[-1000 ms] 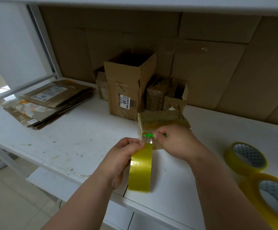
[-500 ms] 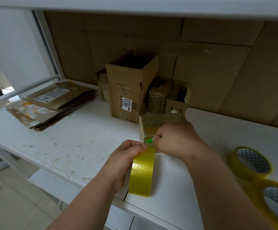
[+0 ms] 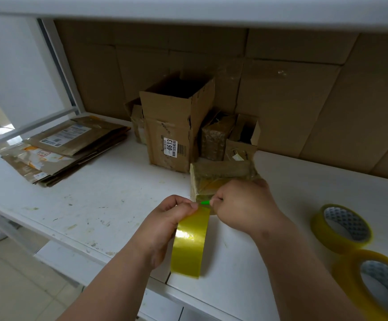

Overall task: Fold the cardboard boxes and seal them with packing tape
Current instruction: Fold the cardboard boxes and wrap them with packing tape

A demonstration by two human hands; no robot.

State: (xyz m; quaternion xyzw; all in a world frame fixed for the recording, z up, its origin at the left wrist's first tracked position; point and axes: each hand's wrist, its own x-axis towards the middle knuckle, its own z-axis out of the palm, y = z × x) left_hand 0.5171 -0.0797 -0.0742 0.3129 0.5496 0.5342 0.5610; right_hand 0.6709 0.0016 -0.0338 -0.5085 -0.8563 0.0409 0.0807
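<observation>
My left hand [image 3: 167,225] grips a yellow roll of packing tape [image 3: 189,245], held on edge above the white table [image 3: 95,200]. My right hand [image 3: 246,205] pinches a small green tool [image 3: 205,202] right at the top of the roll, where the tape leaves it. Just behind both hands lies a small cardboard box [image 3: 220,174], closed and wrapped in glossy tape; my right hand covers its near right corner. The stretch of tape between roll and box is hidden by my fingers.
A tall open box with a 0613 label [image 3: 176,126] stands behind, with smaller boxes [image 3: 232,137] beside it. Flattened cartons [image 3: 65,147] are stacked at the left. Two more tape rolls [image 3: 343,228] [image 3: 380,286] lie at the right. Cardboard lines the back wall.
Both hands with the roll and green tool have stayed together at the small box's front edge; the view shifted slightly. The grips are unchanged.
</observation>
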